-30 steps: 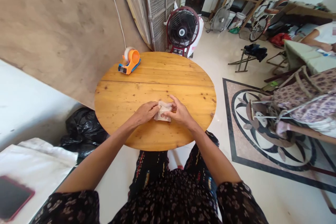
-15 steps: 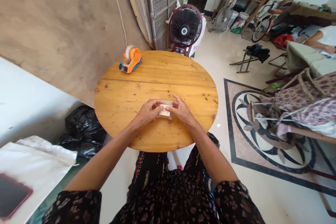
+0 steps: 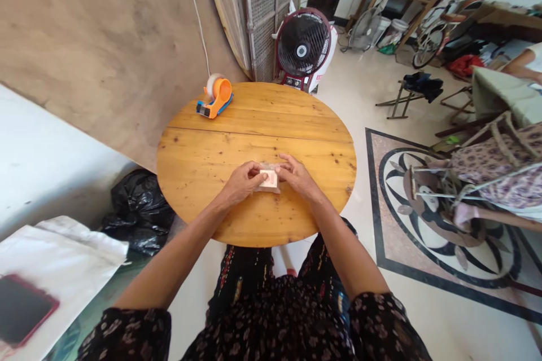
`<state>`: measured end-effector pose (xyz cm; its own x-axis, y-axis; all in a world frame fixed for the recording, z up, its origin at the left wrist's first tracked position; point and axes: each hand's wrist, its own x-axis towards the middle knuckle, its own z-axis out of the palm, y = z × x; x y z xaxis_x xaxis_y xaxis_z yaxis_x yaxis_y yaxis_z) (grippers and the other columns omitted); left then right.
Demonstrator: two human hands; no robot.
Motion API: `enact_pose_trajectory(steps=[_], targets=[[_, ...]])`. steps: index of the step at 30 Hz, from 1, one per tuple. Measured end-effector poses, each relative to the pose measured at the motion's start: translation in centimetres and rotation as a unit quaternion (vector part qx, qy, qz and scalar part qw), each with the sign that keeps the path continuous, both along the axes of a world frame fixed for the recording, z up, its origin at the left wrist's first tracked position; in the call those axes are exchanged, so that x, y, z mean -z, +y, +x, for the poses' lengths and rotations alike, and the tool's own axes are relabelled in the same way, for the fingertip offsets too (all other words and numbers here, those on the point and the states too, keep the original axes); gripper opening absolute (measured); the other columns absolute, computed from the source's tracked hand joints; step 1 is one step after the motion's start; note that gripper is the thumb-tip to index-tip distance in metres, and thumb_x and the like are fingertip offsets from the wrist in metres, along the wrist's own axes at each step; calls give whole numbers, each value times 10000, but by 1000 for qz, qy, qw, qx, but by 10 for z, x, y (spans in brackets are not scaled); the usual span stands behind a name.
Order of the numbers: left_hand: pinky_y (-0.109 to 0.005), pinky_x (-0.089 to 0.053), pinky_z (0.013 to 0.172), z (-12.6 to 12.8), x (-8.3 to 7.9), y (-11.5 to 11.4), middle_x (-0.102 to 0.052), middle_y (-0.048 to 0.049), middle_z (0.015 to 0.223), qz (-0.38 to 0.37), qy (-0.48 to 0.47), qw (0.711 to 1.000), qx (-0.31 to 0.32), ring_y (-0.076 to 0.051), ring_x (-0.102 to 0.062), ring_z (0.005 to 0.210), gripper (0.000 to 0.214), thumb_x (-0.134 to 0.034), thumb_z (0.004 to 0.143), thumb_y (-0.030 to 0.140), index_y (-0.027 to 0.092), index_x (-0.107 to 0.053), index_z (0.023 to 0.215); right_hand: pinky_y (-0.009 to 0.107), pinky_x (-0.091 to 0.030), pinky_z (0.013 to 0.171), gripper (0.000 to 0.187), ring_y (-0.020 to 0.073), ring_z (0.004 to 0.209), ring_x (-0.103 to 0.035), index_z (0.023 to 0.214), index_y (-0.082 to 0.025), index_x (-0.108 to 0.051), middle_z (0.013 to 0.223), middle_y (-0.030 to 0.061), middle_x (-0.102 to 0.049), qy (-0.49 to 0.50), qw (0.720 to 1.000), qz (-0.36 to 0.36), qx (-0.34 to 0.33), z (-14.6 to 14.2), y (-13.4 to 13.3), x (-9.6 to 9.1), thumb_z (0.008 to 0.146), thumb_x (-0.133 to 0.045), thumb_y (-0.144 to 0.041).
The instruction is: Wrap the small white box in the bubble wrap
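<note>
Between my hands, low over the front middle of the round wooden table [image 3: 203, 152], is a small whitish packet with faint red print [image 3: 270, 179], in what looks like a clear plastic wrapper. My left hand [image 3: 243, 181] pinches its left side, thumb on top. My right hand [image 3: 298, 176] grips the packet's right edge between thumb and fingers, with one finger raised. Whether the packet rests on the wood or is just above it, I cannot tell. An orange and blue tape dispenser [image 3: 217, 97] with a roll of clear tape stands at the table's far left edge.
A dark red fan [image 3: 304, 45] stands behind the table. Black plastic bags [image 3: 139, 206] and a phone [image 3: 25, 307] on white cloth are at left. At right are a folding stool [image 3: 404, 96], another person's arm [image 3: 523, 65] and a seated person in patterned clothing [image 3: 508, 163].
My right thumb has shifted from the packet's top toward its right edge, so more of the red print shows. The whole view has shifted slightly. Both hands still hold the packet.
</note>
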<state>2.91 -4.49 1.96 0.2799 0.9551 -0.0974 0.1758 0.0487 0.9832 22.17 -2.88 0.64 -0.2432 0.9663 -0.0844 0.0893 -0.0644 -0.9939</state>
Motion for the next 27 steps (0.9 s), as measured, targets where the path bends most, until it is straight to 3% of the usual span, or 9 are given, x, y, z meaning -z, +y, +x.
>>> enact_pose_trajectory(steps=[4, 8, 11, 18, 27], targets=[[-261, -469, 642, 2, 0, 0, -663, -26, 831, -4, 10, 1000, -15, -164, -617, 732, 282, -635, 745, 393, 157, -587, 892, 242, -517, 574, 489, 118, 670, -631, 1275, -154, -478, 1009, 75, -697, -63, 997, -2, -47, 7, 21, -6, 809, -571, -271], [-263, -468, 653, 4, -1, -1, -658, -31, 854, -15, 7, 999, -29, -166, -618, 752, 292, -636, 738, 390, 153, -594, 904, 191, -414, 468, 481, 86, 566, -553, 1198, -150, -543, 870, 38, -692, -116, 988, -29, -95, 6, 45, -8, 736, -644, -234], [-265, -471, 658, 4, 1, -1, -659, -31, 856, -13, 6, 999, -31, -169, -620, 760, 293, -635, 741, 385, 157, -601, 921, 204, -414, 474, 479, 96, 547, -545, 1180, -139, -573, 769, 13, -669, -151, 984, -40, -88, -1, 56, -3, 715, -658, -216], [-253, -458, 638, 6, -2, -1, -647, -24, 835, 4, 14, 999, -32, -154, -601, 731, 260, -611, 763, 366, 154, -602, 913, 263, -494, 658, 210, 140, 677, -620, 909, -169, -715, 760, 12, -693, -201, 974, 106, -13, -10, 56, 15, 732, -605, -196], [-275, -477, 675, 7, 4, 2, -644, -35, 863, 3, 20, 999, -43, -165, -605, 770, 290, -620, 757, 362, 150, -589, 953, 230, -476, 628, 145, 123, 649, -620, 810, -187, -711, 727, -10, -700, -132, 987, 88, -19, -8, 52, 8, 733, -594, -222]])
